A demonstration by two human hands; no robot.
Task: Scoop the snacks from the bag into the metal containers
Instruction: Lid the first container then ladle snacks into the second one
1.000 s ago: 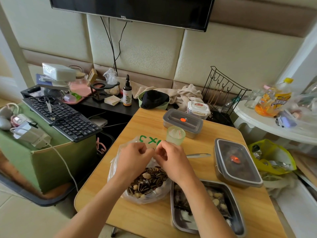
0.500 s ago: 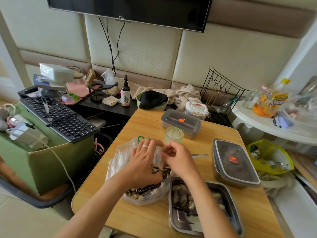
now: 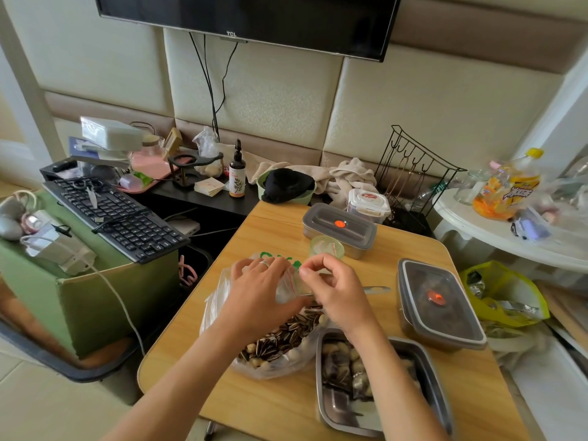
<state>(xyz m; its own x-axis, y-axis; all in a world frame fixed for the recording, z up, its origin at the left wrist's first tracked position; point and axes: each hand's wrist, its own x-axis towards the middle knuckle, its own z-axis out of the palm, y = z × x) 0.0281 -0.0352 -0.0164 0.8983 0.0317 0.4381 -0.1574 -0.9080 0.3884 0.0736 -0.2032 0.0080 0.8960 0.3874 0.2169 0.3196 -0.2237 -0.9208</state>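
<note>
A clear plastic bag [image 3: 280,361] of striped sunflower seeds and pale nuts lies on the wooden table [image 3: 276,405]. My left hand [image 3: 254,294] rests on the bag's upper part with fingers spread, a ring on one finger. My right hand [image 3: 337,288] pinches the bag's top edge beside it. An open metal container [image 3: 436,393] holding snacks sits at the front right, partly hidden by my right forearm. Two lidded metal containers stand further back: one at the right [image 3: 439,303], one at the far side [image 3: 339,226]. A small green cup [image 3: 326,246] stands just beyond my hands.
A metal utensil [image 3: 377,289] lies on the table right of my right hand. A keyboard [image 3: 114,218] rests on a green box to the left. A black wire rack [image 3: 413,167] and a white side table with a bottle [image 3: 506,189] stand at the right.
My left hand has moved from pinching the bag's top to lying over the bag's upper part. The bag's top now looks flatter. My right hand stays at the top edge.
</note>
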